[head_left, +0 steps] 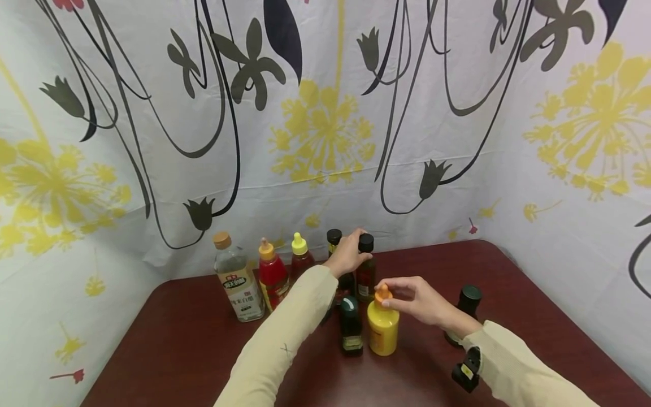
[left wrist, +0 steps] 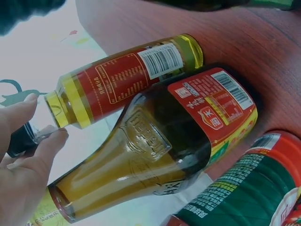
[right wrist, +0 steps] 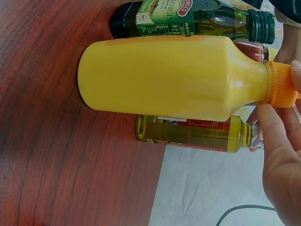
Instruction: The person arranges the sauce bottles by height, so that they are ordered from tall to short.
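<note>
My left hand is at the back of the table, its thumb and fingers holding the neck of a slim oil bottle with a black cap. In the left wrist view this bottle has a red and yellow label and stands against a larger brown glass bottle. Nearer the front, my right hand pinches the orange cap of a yellow squeeze bottle. The right wrist view shows the yellow bottle upright beside a green olive oil bottle.
Left of the hands stand a clear vinegar bottle, a red squeeze bottle and a yellow-capped sauce bottle. A dark green-capped bottle stands behind my right wrist. A patterned cloth hangs behind the dark red table.
</note>
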### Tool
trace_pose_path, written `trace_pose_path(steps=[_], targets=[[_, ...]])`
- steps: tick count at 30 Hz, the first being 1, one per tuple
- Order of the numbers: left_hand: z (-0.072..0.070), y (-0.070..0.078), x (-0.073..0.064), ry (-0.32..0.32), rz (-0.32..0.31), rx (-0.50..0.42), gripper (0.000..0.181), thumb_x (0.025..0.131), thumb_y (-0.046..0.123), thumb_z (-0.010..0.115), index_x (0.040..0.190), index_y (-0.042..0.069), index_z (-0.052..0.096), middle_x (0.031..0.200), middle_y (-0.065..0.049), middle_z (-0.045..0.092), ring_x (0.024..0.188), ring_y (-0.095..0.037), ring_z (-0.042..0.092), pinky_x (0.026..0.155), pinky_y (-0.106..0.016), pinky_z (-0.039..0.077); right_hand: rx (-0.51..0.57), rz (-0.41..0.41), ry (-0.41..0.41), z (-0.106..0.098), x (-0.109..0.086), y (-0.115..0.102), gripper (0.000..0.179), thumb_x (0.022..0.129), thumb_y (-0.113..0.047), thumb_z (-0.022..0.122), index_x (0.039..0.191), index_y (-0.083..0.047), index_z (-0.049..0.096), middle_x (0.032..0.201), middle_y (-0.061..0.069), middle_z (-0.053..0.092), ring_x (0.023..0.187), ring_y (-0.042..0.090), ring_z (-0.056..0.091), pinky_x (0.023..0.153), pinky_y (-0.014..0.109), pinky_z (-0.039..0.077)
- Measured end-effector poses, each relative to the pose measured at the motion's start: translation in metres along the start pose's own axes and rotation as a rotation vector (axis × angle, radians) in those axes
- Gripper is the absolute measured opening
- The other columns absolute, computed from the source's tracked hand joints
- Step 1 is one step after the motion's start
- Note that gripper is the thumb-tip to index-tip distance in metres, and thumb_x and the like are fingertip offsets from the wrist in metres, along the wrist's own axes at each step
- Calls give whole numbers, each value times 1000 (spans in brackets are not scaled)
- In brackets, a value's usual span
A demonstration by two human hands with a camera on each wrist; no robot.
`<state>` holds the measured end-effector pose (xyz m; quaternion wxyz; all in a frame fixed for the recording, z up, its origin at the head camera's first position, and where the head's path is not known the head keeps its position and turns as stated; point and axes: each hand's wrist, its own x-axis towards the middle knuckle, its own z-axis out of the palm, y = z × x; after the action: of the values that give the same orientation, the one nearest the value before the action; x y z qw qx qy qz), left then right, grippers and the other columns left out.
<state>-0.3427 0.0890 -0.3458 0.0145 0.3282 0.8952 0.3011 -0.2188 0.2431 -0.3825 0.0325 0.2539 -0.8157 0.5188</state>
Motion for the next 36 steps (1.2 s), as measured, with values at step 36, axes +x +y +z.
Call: trace_pose_path(steps=[36], targets=[[-38,2,-75,-55,86,-218,63,87,28,56,139,14,22,134,-10,38,118,-21,42,91,-38,39,-16,37,7,2,0,-1,35,84,-17,61,114,0,56,109,18,58,101,28,55,78,30,48]])
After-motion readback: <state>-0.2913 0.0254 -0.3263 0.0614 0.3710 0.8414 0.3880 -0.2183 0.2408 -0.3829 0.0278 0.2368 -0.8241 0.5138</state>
